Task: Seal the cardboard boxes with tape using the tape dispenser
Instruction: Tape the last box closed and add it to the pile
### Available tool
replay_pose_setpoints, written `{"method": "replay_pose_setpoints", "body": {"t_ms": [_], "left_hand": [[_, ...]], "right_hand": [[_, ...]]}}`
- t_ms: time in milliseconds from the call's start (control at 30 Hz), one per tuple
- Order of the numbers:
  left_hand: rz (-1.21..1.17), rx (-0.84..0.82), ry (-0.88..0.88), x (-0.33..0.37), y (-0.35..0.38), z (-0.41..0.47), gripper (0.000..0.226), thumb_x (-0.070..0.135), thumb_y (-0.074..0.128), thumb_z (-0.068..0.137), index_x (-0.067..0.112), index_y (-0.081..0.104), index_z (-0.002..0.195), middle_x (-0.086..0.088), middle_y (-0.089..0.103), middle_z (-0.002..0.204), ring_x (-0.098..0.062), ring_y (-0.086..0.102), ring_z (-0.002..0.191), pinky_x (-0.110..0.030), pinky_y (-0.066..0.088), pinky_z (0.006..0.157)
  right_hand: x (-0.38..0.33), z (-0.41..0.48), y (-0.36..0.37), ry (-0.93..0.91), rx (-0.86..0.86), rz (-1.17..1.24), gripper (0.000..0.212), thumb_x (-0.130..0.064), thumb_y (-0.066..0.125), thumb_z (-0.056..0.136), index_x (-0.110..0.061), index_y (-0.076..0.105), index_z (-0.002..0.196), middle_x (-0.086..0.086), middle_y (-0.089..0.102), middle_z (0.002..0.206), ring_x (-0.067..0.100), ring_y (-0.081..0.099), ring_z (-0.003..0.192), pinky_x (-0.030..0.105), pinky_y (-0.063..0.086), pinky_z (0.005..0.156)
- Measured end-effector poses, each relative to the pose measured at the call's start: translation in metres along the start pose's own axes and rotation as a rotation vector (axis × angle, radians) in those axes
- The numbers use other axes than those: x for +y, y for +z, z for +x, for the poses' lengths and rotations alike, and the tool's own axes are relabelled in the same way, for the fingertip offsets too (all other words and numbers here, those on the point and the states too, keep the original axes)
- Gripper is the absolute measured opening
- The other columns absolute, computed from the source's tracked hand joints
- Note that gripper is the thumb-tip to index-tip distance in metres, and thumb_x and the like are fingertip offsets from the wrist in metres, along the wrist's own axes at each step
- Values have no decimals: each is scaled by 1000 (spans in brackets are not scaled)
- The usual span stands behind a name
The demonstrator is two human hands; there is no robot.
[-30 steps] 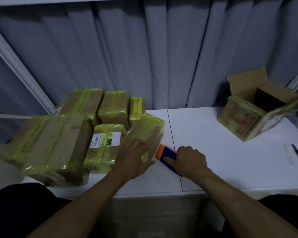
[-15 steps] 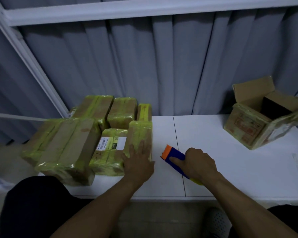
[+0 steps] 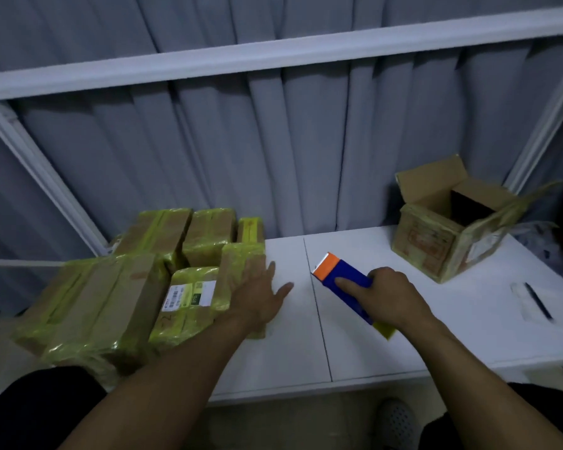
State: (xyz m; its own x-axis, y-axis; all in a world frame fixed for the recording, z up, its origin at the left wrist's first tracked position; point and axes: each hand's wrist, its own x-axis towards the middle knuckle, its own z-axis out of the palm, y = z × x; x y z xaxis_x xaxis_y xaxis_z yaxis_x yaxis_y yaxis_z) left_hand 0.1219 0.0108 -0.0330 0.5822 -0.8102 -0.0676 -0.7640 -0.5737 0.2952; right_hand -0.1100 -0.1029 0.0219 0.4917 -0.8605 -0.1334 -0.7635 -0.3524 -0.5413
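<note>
**Fingers [image 3: 270,271] spread flat on a finished box — dispenser gripped for the next**

Left hand [image 3: 257,297]: fingers straight and apart, palm resting on the right-hand end of the taped box [image 3: 238,264], thumb out over the white table [image 3: 403,339]. Compared with a second ago, this box is no longer tilted under the hand: it lies square against the sealed stack [image 3: 111,303], touching its neighbours.

Right hand [image 3: 390,293]: curled round the blue tape dispenser [image 3: 345,277], forefinger laid along its side, orange end pointing away from me. The dispenser has crossed from the left of the table's seam [image 3: 319,319] to the right of it. I cannot tell whether its rear end is off the surface.

I read this as one box filed and the next not yet begun. The open box [image 3: 436,245], flaps up, stands well apart at the far right, near the curtain [image 3: 306,157].

Room: I see nothing standing between the dispenser and the open box, so a rightward reach looks free.

Edges to watch — the near table edge below the right wrist, the left edge hidden by the stack, and a flat packet [image 3: 530,300] near the right edge.
</note>
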Motion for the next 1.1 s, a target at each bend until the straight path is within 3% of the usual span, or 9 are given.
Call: {"method": "replay_pose_setpoints", "body": {"t_ms": [100,167,500,600,700,800,867,967,1100], "left_hand": [[-24,109,198,53,-23,19,66,65,37,97,26,41,150,5,23,163,-20,18,150,-41,18,122],[-72,119,302,98,-34,31,58,59,44,97,25,49,145,5,33,159,-19,28,146,-36,23,119],[-148,-148,587,270,14,137,54,45,57,95,24,48,145,0,49,146,-20,46,134,-33,36,111],[-108,-242,615,292,43,183,66,48,57,91,23,40,150,-3,44,152,-25,43,138,-40,39,112],[-44,-287,695,309,65,216,71,29,61,97,15,25,157,-8,33,157,-27,36,141,-34,35,112],[18,-259,795,310,81,244,69,31,60,97,7,29,154,-15,26,160,-32,25,147,-42,24,120],[-30,-182,844,307,92,256,68,53,45,95,6,48,144,-17,45,149,-35,39,137,-47,31,117],[-40,4,832,304,86,252,58,53,32,90,25,66,127,-3,65,126,-28,54,116,-42,47,97],[60,95,943,284,68,230,64,56,26,89,22,75,112,-4,72,106,-32,61,95,-46,52,78]], "right_hand": [[22,3,-39,61,71,119,58,-71,61,87,-13,60,83,3,66,77,16,65,70,27,47,60],[40,8,-65,109,128,176,56,-67,64,88,-11,61,83,4,65,75,17,63,70,28,44,58],[154,55,-112,392,171,229,62,-74,67,81,-13,54,80,6,61,82,26,65,79,32,46,60],[173,68,-115,431,176,269,63,-72,69,80,-11,57,81,7,64,84,26,67,80,36,53,65],[182,80,-112,465,147,254,62,-72,69,80,-12,57,82,6,63,83,24,67,78,35,53,65],[186,90,-112,475,132,239,61,-72,68,82,-13,55,80,5,62,82,23,67,78,32,49,63],[186,94,-113,474,133,221,62,-74,67,81,-14,52,80,5,62,84,24,67,81,32,48,63],[179,97,-117,460,120,177,63,-76,66,80,-14,52,82,6,62,85,23,66,80,33,51,64],[161,92,-121,411,83,132,63,-76,64,81,-14,58,87,4,64,82,18,65,73,29,49,62]]}}
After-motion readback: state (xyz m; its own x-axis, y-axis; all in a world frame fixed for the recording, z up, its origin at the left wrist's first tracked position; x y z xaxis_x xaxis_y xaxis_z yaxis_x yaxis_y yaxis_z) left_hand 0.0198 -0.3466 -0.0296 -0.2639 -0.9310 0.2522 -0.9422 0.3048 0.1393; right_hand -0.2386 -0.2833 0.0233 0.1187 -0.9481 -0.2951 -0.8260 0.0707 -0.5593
